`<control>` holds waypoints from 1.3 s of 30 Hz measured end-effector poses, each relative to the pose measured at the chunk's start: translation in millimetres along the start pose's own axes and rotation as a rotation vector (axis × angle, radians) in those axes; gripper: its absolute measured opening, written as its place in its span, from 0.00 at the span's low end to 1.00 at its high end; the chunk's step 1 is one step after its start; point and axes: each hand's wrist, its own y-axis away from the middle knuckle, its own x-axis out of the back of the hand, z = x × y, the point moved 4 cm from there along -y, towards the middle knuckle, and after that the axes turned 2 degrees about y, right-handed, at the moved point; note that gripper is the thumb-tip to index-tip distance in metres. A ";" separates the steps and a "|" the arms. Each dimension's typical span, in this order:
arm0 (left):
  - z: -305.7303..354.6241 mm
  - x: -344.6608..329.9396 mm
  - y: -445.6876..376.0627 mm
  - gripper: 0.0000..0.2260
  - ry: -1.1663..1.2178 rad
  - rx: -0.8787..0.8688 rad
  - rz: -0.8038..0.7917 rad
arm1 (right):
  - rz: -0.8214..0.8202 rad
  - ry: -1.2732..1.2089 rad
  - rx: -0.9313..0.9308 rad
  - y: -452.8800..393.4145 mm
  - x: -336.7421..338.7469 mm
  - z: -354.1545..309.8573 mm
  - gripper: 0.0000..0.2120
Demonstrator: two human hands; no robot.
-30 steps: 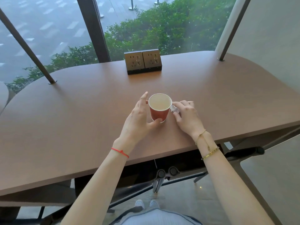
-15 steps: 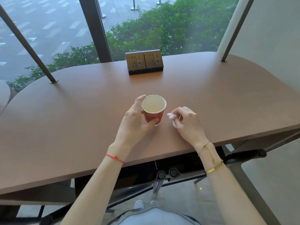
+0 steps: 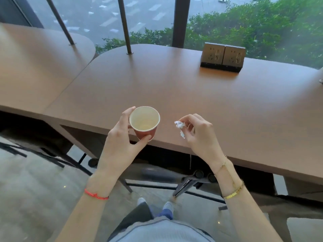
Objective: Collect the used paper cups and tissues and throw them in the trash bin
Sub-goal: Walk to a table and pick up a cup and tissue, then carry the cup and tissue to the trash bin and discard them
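A red paper cup (image 3: 146, 131) with a pale empty inside is lifted off the brown table (image 3: 174, 91), held upright over the table's near edge. My left hand (image 3: 120, 140) grips it, thumb on the front and fingers behind. A small crumpled white tissue (image 3: 180, 127) is pinched between the fingertips of my right hand (image 3: 201, 135), just right of the cup and above the table edge. No trash bin is in view.
A double power socket block (image 3: 222, 57) stands at the table's far right. A second brown table (image 3: 35, 67) adjoins on the left. Dark slanted posts (image 3: 125, 27) rise from the tables before a window. Black chair legs (image 3: 188, 184) and my shoes (image 3: 167, 206) are on the floor below.
Both hands lifted off the table and drew back to its near edge, the left with the cup, the right with the tissue. My view swung left, showing the second table.
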 end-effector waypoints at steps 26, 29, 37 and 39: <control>-155.9 240.5 390.1 0.34 -0.166 0.717 0.729 | -0.695 -0.153 0.703 158.8 -267.4 -329.2 0.09; -163.6 260.3 442.8 0.35 -0.190 0.807 0.827 | -0.776 -0.175 0.782 191.9 -295.2 -366.3 0.09; -174.4 288.8 547.7 0.35 -0.248 1.076 1.054 | -0.974 -0.215 1.050 268.9 -356.9 -458.0 0.07; -177.6 290.3 558.0 0.36 -0.260 1.105 1.072 | -0.995 -0.228 1.071 277.3 -365.7 -474.4 0.07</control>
